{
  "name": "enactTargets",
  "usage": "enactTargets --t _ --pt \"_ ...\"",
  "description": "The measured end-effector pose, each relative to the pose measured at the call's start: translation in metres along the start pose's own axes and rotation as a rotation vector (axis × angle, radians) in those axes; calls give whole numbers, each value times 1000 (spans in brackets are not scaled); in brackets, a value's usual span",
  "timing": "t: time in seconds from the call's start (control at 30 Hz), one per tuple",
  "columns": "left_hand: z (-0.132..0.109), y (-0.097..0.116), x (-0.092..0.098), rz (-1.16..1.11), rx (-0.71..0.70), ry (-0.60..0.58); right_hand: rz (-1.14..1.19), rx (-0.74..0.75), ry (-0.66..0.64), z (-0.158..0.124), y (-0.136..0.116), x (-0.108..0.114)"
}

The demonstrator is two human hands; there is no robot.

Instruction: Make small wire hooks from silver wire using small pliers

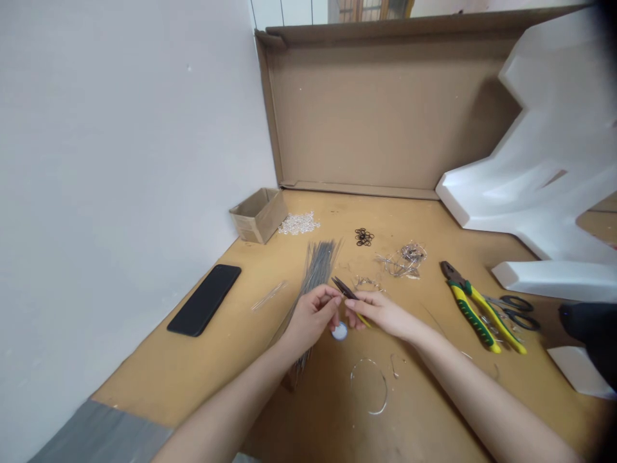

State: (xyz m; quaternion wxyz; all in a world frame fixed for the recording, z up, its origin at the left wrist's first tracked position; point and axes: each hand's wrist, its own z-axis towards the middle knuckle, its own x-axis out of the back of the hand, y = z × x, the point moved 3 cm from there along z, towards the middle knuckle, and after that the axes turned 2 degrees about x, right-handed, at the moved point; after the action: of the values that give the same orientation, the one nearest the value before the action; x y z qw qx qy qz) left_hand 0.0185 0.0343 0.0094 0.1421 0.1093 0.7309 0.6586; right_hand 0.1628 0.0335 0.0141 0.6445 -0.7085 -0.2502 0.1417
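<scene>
My right hand (378, 312) is closed around a pair of needle-nose pliers (344, 287) with dark jaws and a yellow handle. Its tips point up and to the left. Close beside the pliers, my left hand (315, 312) is pinched shut; whatever lies between its fingertips is too small to make out. A small white disc with a blue rim (340, 331) shows just under the left fingers, and I cannot tell whether they touch it. Under and behind the left hand lies a bundle of thin grey wires (318, 267).
Black rings (364, 237), a wire tangle (412, 253) and clear beads (299, 223) lie farther back, near a small cardboard box (260, 215). At right are large pliers (475, 308) and scissors (518, 312); at left, a black phone (205, 300). A curved wire (385, 386) lies in front.
</scene>
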Motion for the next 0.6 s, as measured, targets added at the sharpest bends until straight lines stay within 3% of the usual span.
enactTargets --t 0.6 --pt "1 0 0 10 -10 13 -169 1 124 0 9 -1"
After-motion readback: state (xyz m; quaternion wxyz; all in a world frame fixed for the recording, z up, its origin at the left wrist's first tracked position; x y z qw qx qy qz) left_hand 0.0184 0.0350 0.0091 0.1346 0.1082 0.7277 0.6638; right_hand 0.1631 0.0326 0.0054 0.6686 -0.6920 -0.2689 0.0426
